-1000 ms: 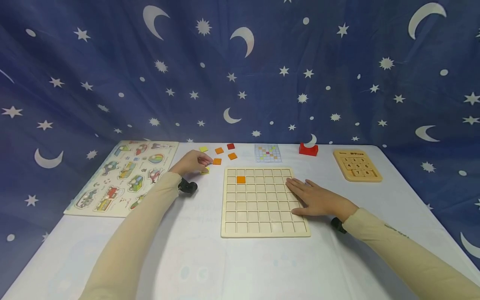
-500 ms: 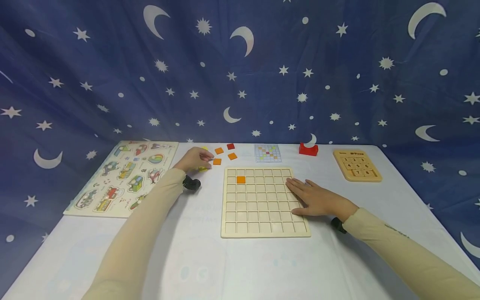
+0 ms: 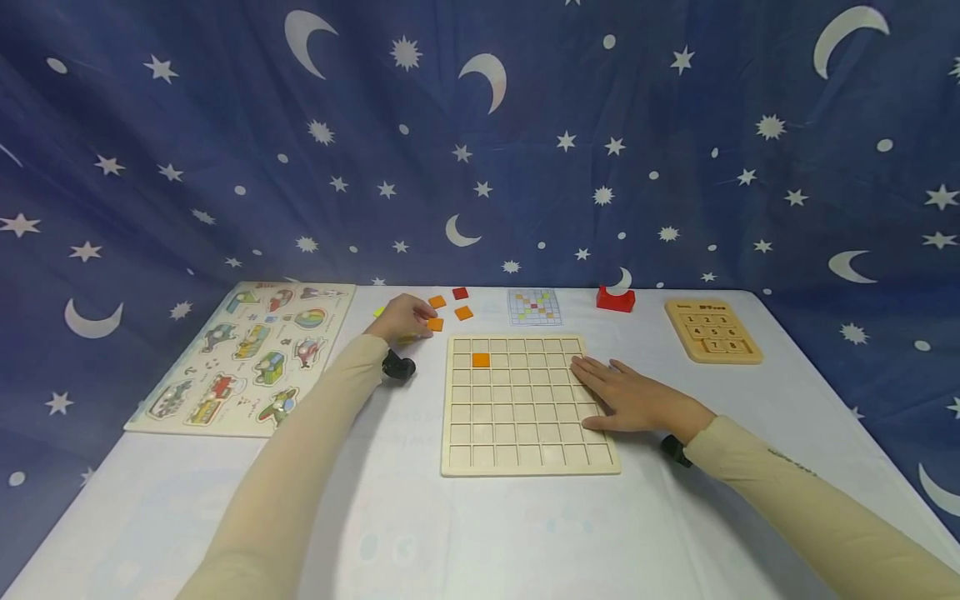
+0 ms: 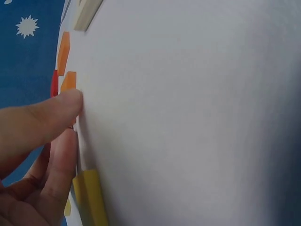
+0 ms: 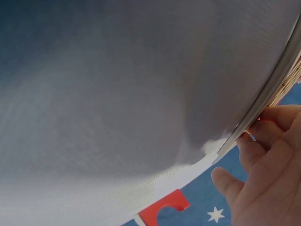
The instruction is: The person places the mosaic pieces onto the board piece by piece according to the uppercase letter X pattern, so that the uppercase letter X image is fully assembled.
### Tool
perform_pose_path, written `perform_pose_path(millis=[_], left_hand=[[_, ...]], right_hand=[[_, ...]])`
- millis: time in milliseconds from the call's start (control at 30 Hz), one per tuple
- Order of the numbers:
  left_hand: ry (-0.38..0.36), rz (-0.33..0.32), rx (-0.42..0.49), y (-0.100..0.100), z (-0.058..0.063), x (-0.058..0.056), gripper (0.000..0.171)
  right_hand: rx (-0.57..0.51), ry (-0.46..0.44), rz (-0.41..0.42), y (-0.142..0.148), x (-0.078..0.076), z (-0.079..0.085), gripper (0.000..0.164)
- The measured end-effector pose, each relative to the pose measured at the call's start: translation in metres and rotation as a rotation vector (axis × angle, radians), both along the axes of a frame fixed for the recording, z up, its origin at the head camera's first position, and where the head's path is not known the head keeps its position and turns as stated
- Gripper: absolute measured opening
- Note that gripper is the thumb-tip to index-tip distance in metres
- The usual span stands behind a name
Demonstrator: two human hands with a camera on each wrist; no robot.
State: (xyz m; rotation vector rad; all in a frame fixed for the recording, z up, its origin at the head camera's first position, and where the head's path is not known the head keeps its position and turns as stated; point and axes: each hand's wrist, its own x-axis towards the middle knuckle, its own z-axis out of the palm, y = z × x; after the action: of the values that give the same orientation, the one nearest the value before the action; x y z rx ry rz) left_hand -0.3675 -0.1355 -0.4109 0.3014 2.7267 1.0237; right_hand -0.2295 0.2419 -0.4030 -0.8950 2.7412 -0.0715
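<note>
Beyond the upper left corner of the pale grid board (image 3: 459, 417), my left hand (image 3: 401, 317) reaches among loose square tiles. Its thumb and fingertips pinch an orange tile (image 3: 436, 325); in the left wrist view the thumb covers part of that tile. A yellow tile (image 4: 91, 197) lies just below the fingers there, and another yellow tile (image 3: 378, 312) shows left of the hand. On the board's right side rests my right hand (image 3: 630, 396), fingers spread flat over the edge. One orange tile (image 3: 481, 360) sits in a cell near the board's upper left.
Two more orange tiles (image 3: 463, 313) and a red tile (image 3: 461, 293) lie behind. A printed pattern card (image 3: 534, 307) and a red holder (image 3: 616, 299) stand at the back. The number puzzle (image 3: 714, 332) is at right, the picture puzzle board (image 3: 251, 358) at left.
My left hand has moved rightward from the yellow tile to the orange tile, which has shifted very slightly. A yellow tile has come into view on its left. The right hand has stayed put.
</note>
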Motion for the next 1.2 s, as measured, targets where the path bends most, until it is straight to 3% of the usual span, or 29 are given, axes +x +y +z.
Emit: perform_pose_path(millis=[433, 767, 1000, 1200], left_hand=[[0.025, 0.030, -0.026, 0.004, 0.002, 0.007, 0.029], [0.043, 0.038, 0.011, 0.000, -0.003, 0.003, 0.029], [0.059, 0.023, 0.039, 0.001, -0.001, 0.007, 0.031], [0.083, -0.031, 0.076, 0.006, 0.002, 0.015, 0.031]], right_hand=[[0.009, 0.007, 0.006, 0.000, 0.000, 0.000, 0.090], [0.005, 0.015, 0.014, 0.000, 0.000, 0.000, 0.090], [0.016, 0.009, 0.007, -0.001, 0.000, 0.001, 0.090], [0.011, 0.009, 0.008, -0.001, 0.001, 0.000, 0.090]])
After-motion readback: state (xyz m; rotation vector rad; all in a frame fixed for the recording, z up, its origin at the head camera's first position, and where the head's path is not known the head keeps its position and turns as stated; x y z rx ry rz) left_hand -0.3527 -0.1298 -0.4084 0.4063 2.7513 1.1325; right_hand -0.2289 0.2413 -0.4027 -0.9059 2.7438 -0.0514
